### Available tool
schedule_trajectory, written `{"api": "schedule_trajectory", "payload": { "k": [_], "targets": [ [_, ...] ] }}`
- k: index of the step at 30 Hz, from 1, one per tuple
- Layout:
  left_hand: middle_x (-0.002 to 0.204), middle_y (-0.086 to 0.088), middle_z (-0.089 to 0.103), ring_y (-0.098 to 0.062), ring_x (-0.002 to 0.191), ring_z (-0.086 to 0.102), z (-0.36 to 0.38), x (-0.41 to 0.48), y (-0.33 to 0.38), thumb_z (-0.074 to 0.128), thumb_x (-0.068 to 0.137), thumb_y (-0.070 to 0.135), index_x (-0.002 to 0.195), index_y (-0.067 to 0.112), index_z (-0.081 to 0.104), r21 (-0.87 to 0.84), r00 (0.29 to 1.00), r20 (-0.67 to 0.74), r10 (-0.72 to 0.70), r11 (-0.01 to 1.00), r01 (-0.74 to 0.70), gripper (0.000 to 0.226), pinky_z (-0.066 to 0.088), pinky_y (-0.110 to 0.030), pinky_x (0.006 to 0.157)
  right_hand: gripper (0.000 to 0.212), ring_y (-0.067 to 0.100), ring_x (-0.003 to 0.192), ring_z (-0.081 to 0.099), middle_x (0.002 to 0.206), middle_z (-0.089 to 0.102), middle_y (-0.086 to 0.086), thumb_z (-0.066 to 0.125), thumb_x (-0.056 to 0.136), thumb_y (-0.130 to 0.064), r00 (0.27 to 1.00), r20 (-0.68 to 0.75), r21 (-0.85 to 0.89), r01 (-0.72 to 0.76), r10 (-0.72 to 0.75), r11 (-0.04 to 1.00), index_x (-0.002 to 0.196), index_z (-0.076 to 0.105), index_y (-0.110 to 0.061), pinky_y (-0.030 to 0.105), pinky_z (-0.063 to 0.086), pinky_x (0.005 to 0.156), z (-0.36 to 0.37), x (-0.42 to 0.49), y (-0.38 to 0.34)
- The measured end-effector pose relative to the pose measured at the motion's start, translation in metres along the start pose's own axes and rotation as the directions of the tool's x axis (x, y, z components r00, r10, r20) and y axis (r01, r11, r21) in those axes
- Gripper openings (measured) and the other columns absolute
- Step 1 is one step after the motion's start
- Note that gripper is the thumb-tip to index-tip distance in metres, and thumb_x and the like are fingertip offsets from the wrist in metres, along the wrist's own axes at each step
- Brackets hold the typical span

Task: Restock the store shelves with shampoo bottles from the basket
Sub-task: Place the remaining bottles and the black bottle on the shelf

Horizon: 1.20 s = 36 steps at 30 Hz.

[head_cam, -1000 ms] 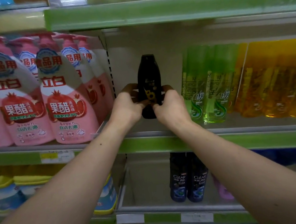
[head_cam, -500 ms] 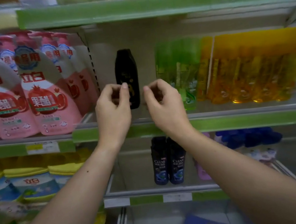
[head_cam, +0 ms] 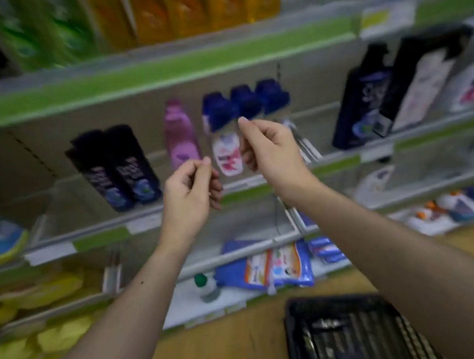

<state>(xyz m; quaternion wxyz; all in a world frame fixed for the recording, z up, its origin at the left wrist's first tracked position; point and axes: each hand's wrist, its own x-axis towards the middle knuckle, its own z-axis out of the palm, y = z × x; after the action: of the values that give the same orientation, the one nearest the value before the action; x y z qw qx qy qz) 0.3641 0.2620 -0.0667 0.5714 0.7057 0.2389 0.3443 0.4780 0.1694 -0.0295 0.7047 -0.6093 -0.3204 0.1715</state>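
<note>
Yellow packs (head_cam: 51, 286) fill the low shelves at the left. Above them a pair of dark shampoo bottles (head_cam: 114, 168) stands upright, side by side on the middle shelf (head_cam: 101, 240). A pink bottle (head_cam: 180, 135) is just to their right.

The left hand (head_cam: 190, 196) hangs in the air in front of that shelf with its fingers loosely curled round nothing. Behind it stand three blue-capped bottles (head_cam: 239, 106). The right hand (head_cam: 271, 152) is raised a little higher, near the left but apart from it, and it too is empty, thumb and forefinger lifted.

Near, on the wooden floor at the right, lies the black basket (head_cam: 330, 299). Whatever is in it is dark and blurred, so I cannot tell how many bottles remain. Far right, tall dark bottles (head_cam: 362, 99) lean on their own shelf.

The main risk seems to be the drop towards the basket. Both hands are in front of the pink and blue-capped bottles, so a quick sweep down could clip one and tip it off the shelf. The smeared view suggests a fast head turn, which could cause a misjudged reach. Dark bottles against a dark basket also make a poor grip likely. The basket sits where a foot could kick it.
</note>
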Motion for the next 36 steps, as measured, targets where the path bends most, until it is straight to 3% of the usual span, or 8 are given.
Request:
{"api": "schedule_trajectory", "payload": {
  "k": [7, 15, 17, 21, 23, 30, 32, 36],
  "targets": [
    [0.065, -0.004, 0.06, -0.004, 0.056, 0.057, 0.12, -0.071, -0.123, 0.049, 0.104, 0.013, 0.081, 0.005, 0.061, 0.104, 0.914, 0.248, -0.32, 0.947, 0.303, 0.028, 0.05, -0.019, 0.059, 0.039, -0.002, 0.041, 0.047, 0.044, 0.051, -0.01, 0.051, 0.103, -0.012, 0.94, -0.042, -0.091, -0.34, 0.337, 0.936, 0.065, 0.051, -0.01, 0.014, 0.038, 0.046, -0.141, -0.069, 0.126],
    [0.072, -0.007, 0.059, 0.003, 0.049, 0.056, 0.192, -0.137, -0.271, 0.048, 0.103, 0.01, 0.09, 0.001, 0.058, 0.341, 0.713, 0.359, -0.602, 0.796, 0.5, 0.019, 0.043, -0.01, 0.055, 0.034, 0.003, 0.048, 0.05, 0.064, 0.057, 0.007, 0.052, 0.104, -0.019, 0.751, -0.23, -0.155, -0.656, 0.619, 0.739, 0.071, 0.056, -0.01, 0.017, 0.042, 0.052, -0.231, -0.155, 0.27],
    [0.072, -0.006, 0.059, 0.004, 0.049, 0.056, 0.206, -0.153, -0.314, 0.049, 0.103, 0.01, 0.089, 0.005, 0.057, 0.384, 0.667, 0.364, -0.651, 0.757, 0.529, 0.018, 0.047, -0.015, 0.056, 0.031, 0.01, 0.056, 0.053, 0.065, 0.06, 0.004, 0.054, 0.103, -0.022, 0.703, -0.273, -0.164, -0.707, 0.657, 0.688, 0.076, 0.06, -0.008, 0.026, 0.044, 0.062, -0.245, -0.175, 0.308],
    [0.093, -0.002, 0.067, -0.018, 0.085, 0.068, 0.221, -0.187, -0.393, 0.052, 0.102, 0.032, 0.097, 0.02, 0.061, 0.572, 0.534, 0.403, -0.743, 0.66, 0.487, 0.016, 0.055, -0.04, 0.081, 0.03, 0.018, 0.067, 0.056, 0.074, 0.061, 0.009, 0.057, 0.1, -0.031, 0.6, -0.354, -0.156, -0.794, 0.717, 0.587, 0.083, 0.063, -0.007, 0.033, 0.043, 0.067, -0.262, -0.218, 0.384],
    [0.099, 0.0, 0.065, -0.023, 0.093, 0.066, 0.228, -0.202, -0.424, 0.051, 0.103, 0.036, 0.1, 0.025, 0.06, 0.629, 0.48, 0.41, -0.775, 0.622, 0.466, 0.014, 0.053, -0.045, 0.085, 0.033, 0.017, 0.07, 0.053, 0.078, 0.058, 0.009, 0.056, 0.1, -0.031, 0.557, -0.363, -0.153, -0.827, 0.747, 0.542, 0.093, 0.061, 0.001, 0.032, 0.041, 0.068, -0.266, -0.236, 0.421],
    [0.095, 0.007, 0.058, -0.009, 0.076, 0.053, 0.263, -0.245, -0.532, 0.048, 0.104, 0.031, 0.109, 0.019, 0.053, 0.752, 0.455, 0.297, -0.839, 0.5, 0.431, 0.014, 0.042, -0.023, 0.063, 0.017, 0.021, 0.085, 0.06, 0.092, 0.064, 0.004, 0.053, 0.101, -0.033, 0.458, -0.32, -0.207, -0.888, 0.83, 0.41, 0.103, 0.059, -0.017, 0.034, 0.049, 0.072, -0.259, -0.289, 0.54],
    [0.1, 0.001, 0.059, -0.012, 0.075, 0.054, 0.269, -0.251, -0.563, 0.049, 0.103, 0.029, 0.112, 0.017, 0.053, 0.771, 0.454, 0.272, -0.848, 0.475, 0.424, 0.016, 0.041, -0.027, 0.061, 0.016, 0.018, 0.079, 0.056, 0.088, 0.061, 0.003, 0.052, 0.102, -0.031, 0.433, -0.289, -0.215, -0.898, 0.854, 0.383, 0.103, 0.058, -0.016, 0.031, 0.044, 0.065, -0.253, -0.3, 0.572],
    [0.125, -0.011, 0.057, -0.028, 0.105, 0.058, 0.28, -0.263, -0.616, 0.052, 0.101, 0.028, 0.132, 0.01, 0.05, 0.824, 0.459, 0.231, -0.858, 0.423, 0.376, 0.036, 0.042, -0.028, 0.079, 0.021, 0.026, 0.093, 0.058, 0.102, 0.062, 0.009, 0.052, 0.102, -0.025, 0.371, -0.232, -0.21, -0.922, 0.899, 0.326, 0.116, 0.056, -0.01, 0.032, 0.044, 0.072, -0.241, -0.318, 0.629]
  ]
}}
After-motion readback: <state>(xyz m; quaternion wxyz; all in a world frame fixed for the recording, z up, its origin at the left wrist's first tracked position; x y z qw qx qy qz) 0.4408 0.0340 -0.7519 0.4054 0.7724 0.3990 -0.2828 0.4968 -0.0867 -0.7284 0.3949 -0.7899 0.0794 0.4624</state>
